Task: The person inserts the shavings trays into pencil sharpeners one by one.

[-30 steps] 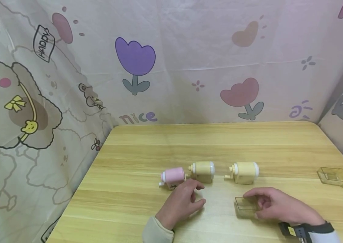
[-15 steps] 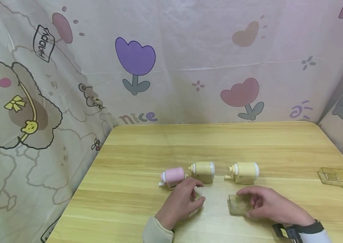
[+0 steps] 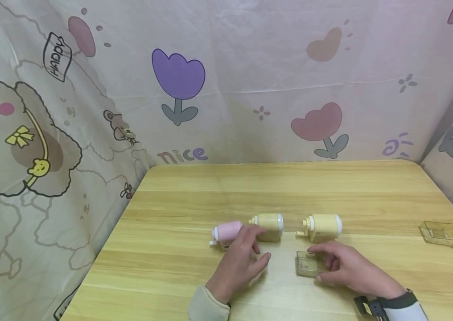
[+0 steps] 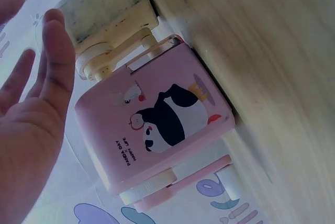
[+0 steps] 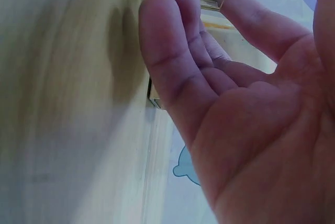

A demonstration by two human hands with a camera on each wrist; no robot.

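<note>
Pinching the clear box (image 3: 306,264) between thumb and forefinger of the right hand (image 3: 347,268), with the remaining fingers folded inward. Holding nothing in the left hand (image 3: 239,263), fingers relaxed and spread just beside the pink sharpener (image 4: 162,114); cannot tell, from the overlap, about any touch. Hands apart from each other. Clear box on the near side of the right yellow sharpener (image 3: 324,228), close but not touching; cannot tell whether lifted or resting on the wood.

By judgement, a light, thin-walled piece: squeeze only enough to prevent slipping, press on opposite walls, keep level, and go slowly near anything upright. Probably best to watch the end hidden by the fingers, for fear of a knock. Keep the left hand loose, and mind the crank (image 4: 131,45) of the middle yellow sharpener (image 3: 271,220), likely easy to bump from so near.

Well off to the right, close to the table's side edge, a second box (image 3: 439,240), also see-through. Beneath everything, a table (image 3: 194,196) of yellowish wood grain with rounded far corners, palest between the hands. Behind and at both sides, hanging cloth (image 3: 242,44), wrinkled at left, printed with a purple tulip (image 3: 178,76), a red flower (image 3: 318,125) and cartoon animals.
</note>
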